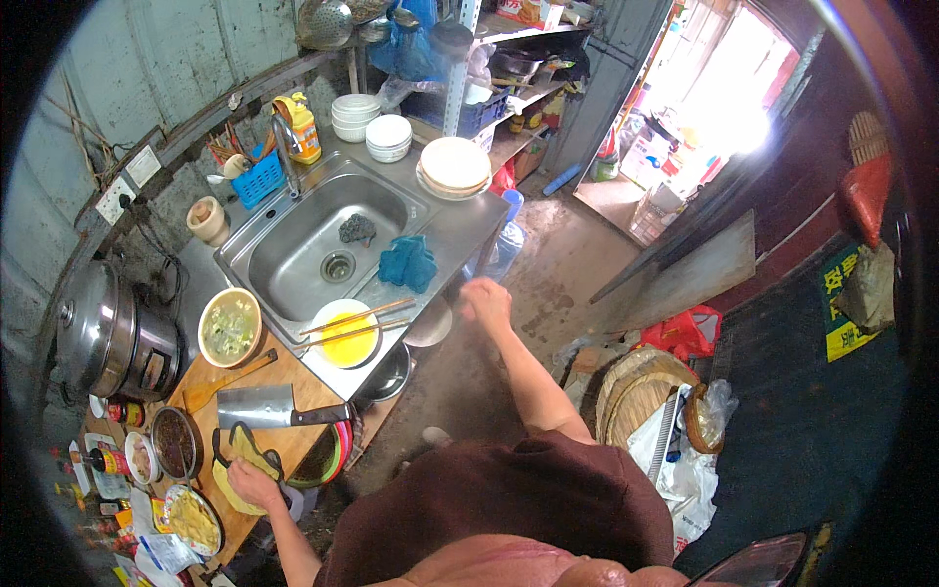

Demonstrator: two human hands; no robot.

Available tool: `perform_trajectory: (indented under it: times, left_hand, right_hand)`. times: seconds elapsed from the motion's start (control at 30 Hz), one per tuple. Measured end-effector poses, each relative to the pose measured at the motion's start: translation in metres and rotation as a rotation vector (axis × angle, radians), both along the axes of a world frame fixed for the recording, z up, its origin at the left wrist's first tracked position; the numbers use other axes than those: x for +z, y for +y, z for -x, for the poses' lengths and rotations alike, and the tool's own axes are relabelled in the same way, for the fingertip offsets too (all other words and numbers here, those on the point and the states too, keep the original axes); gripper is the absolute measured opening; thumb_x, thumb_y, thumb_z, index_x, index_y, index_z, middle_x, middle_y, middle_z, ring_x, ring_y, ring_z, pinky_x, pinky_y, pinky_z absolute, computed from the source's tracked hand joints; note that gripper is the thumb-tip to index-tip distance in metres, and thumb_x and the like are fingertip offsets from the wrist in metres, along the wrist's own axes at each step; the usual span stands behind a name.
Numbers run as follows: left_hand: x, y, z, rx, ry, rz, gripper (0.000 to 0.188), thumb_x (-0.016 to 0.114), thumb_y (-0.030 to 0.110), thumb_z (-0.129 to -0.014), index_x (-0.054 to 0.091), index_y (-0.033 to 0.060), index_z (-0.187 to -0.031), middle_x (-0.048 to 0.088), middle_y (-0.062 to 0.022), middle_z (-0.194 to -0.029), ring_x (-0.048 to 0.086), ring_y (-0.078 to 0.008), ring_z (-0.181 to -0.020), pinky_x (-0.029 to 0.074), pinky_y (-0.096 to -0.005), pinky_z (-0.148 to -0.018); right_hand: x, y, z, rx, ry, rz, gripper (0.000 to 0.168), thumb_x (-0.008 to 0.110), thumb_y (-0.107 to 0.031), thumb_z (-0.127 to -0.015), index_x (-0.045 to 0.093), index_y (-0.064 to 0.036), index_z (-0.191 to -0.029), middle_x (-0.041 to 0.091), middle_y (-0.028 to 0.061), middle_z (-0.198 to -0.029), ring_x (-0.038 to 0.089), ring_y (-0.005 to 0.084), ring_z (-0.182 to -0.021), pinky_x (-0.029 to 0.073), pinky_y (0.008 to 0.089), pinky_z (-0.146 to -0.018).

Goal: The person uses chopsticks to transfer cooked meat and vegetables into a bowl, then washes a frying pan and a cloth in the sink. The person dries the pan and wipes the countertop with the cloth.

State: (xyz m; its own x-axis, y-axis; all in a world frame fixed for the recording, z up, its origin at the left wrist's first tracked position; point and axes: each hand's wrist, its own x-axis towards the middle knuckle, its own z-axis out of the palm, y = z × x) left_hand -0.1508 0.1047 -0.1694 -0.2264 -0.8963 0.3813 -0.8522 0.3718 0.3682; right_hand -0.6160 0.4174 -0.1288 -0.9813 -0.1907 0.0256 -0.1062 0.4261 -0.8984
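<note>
My left hand (253,484) grips a yellow cloth item with dark edging (243,449) at the front of the wooden cutting board (312,381). Just behind it on the board lies a cleaver (257,406) with its dark handle toward the right. My right hand (486,302) is raised over the floor beside the counter's right edge, slightly blurred, its fingers curled and nothing visible in them. A white bowl of yellow liquid, like beaten egg (345,348), stands on the counter corner with chopsticks (374,314) across its rim.
A bowl of soup with greens (229,326) and a wooden spatula (220,383) sit near the steel sink (293,271). A blue-green cloth (407,264) lies by its rim. Left are a rice cooker (150,359), a plate of yellow food (194,519) and sauce bottles. Stacked plates (455,165) stand behind.
</note>
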Motion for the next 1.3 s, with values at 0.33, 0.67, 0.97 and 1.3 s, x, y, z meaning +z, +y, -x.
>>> perform_trajectory:
  times: [0.33,0.67,0.97,1.3]
  left_hand:
    - [0.017,0.006,0.006,-0.069,0.046,0.072,0.031,0.044,0.022,-0.093,0.059,-0.0039,-0.088,0.056,-0.0218,-0.087,0.05,-0.0399,-0.085,0.038,-0.047,-0.074]
    - [0.023,0.008,0.001,-0.051,-0.105,-0.126,0.042,0.04,0.032,-0.094,0.062,-0.0019,-0.106,0.06,-0.0207,-0.103,0.054,-0.0389,-0.094,0.041,-0.047,-0.081]
    - [0.024,0.007,0.013,-0.031,-0.141,-0.111,0.044,0.038,0.031,-0.093,0.06,-0.0028,-0.108,0.061,-0.0263,-0.104,0.056,-0.0443,-0.092,0.042,-0.0514,-0.078]
    - [0.015,0.006,0.014,0.025,-0.179,-0.072,0.046,0.035,0.031,-0.093,0.058,-0.0044,-0.111,0.061,-0.0264,-0.104,0.057,-0.044,-0.094,0.042,-0.0508,-0.079]
  right_hand:
    - [-0.137,0.103,-0.173,0.336,-0.187,-0.883,0.031,0.065,-0.033,-0.078,0.069,-0.003,-0.087,0.065,0.0222,-0.09,0.064,0.0362,-0.085,0.051,0.0449,-0.078]
    - [-0.187,0.13,-0.205,0.511,0.068,-0.943,0.013,0.06,-0.015,-0.077,0.064,-0.004,-0.073,0.063,0.0123,-0.078,0.061,0.0315,-0.069,0.051,0.0396,-0.069]
    - [-0.121,0.151,-0.221,0.138,-0.187,-0.66,0.026,0.063,-0.034,-0.079,0.068,-0.009,-0.08,0.066,0.0133,-0.081,0.064,0.0324,-0.078,0.052,0.0428,-0.069]
    - [-0.117,0.187,-0.194,-0.108,-0.167,-0.712,0.036,0.05,-0.041,-0.087,0.07,-0.011,-0.081,0.066,0.0131,-0.079,0.063,0.0335,-0.075,0.051,0.0447,-0.067]
